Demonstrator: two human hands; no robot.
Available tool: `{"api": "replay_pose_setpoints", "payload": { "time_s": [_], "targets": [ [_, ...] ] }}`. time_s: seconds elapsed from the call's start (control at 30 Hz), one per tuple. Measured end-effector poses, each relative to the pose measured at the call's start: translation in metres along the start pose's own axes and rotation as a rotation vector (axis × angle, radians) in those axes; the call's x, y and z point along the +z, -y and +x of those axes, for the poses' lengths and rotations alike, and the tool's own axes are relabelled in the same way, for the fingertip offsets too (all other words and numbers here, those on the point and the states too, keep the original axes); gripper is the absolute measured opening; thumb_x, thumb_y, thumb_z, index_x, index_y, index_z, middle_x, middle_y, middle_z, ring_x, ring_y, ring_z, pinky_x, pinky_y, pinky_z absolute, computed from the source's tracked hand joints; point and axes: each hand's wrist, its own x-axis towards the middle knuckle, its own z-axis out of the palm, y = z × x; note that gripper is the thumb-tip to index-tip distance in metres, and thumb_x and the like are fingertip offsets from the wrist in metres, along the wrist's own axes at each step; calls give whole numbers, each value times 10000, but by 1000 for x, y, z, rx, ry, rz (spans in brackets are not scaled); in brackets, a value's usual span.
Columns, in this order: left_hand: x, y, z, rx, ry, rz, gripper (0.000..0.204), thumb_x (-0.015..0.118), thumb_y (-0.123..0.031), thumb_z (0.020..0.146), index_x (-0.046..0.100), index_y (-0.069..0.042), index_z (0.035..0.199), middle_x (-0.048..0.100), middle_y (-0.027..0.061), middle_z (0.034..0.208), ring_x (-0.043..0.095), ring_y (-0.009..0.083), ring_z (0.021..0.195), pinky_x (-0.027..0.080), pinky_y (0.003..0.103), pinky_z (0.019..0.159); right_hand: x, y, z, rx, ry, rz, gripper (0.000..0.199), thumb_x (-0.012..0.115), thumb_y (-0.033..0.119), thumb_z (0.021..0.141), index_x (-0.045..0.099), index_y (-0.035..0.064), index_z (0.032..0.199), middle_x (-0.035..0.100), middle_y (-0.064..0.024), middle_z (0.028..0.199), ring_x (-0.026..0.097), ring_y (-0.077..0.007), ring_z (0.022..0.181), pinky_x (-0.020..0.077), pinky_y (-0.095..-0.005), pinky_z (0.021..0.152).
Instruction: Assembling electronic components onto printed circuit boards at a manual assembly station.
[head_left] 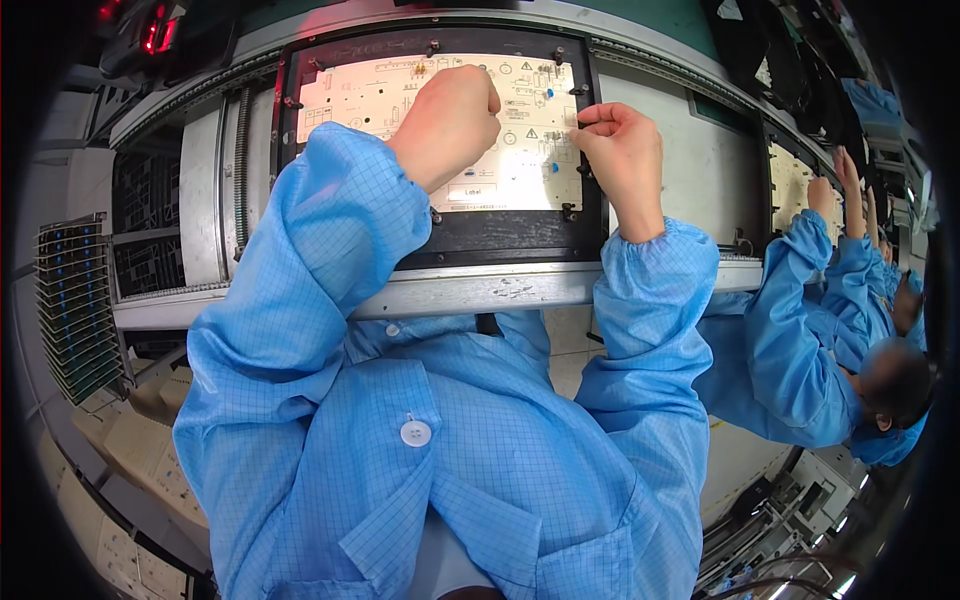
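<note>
A cream-coloured circuit board (345, 88) with printed outlines lies in a black carrier frame (505, 238) in front of me. My left hand (452, 122) is closed over the middle of the board, its fingertips turned away and hidden, so what it holds does not show. At the board's right edge, my right hand (625, 150) has thumb and forefinger pinched together; anything between them is too small to make out. Two small blue components (550, 93) stand on the right part of the board. A small yellowish component (420, 70) sits near its far edge.
A metal rail (480, 290) runs along the near side of the conveyor. Far left stands a rack of stacked boards (75, 310), with cardboard boxes (150, 450) below. A red-lit display (158, 37) is at the back left. To the right, a co-worker (800, 340) reaches over another board (788, 190).
</note>
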Motion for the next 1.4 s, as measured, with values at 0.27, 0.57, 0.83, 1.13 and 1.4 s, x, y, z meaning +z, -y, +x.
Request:
{"api": "replay_pose_setpoints", "payload": {
  "time_s": [0.27,0.57,0.83,1.13,1.4],
  "targets": [
    [-58,-17,39,26,-66,-133,227,681,-50,831,666,28,1044,691,111,786,684,163,712,539,278,653,2,-9,3,4,-41,-62,191,688,62,727,713,7,908,698,-72,725,661,-157,652,514,-286,622],
    [-107,-13,77,253,-395,47,305,675,-129,799,682,64,1036,685,258,883,677,379,869,521,411,792,17,3,-19,-284,-167,-372,58,668,71,808,698,34,841,694,-143,769,664,-336,735,507,-409,682],
    [-117,35,-28,284,-292,-169,262,659,-88,867,677,-48,1125,644,181,1141,663,190,871,533,301,754,18,23,4,-691,101,-122,102,694,16,789,696,70,875,623,-51,851,519,-281,901,449,-344,836],
    [-112,110,-173,-298,-323,-338,317,538,8,928,605,-42,1234,604,175,1255,613,197,1102,492,299,896,31,29,28,-730,393,-111,141,651,-29,800,658,36,925,646,-100,907,605,-307,921,492,-361,817],
    [-80,104,-193,-274,-176,10,480,419,106,817,509,81,1289,584,298,1191,574,451,1082,456,440,959,-26,138,79,-689,-226,431,161,682,17,779,635,-38,923,686,-211,817,667,-332,733,526,-344,698]
  ]
}}
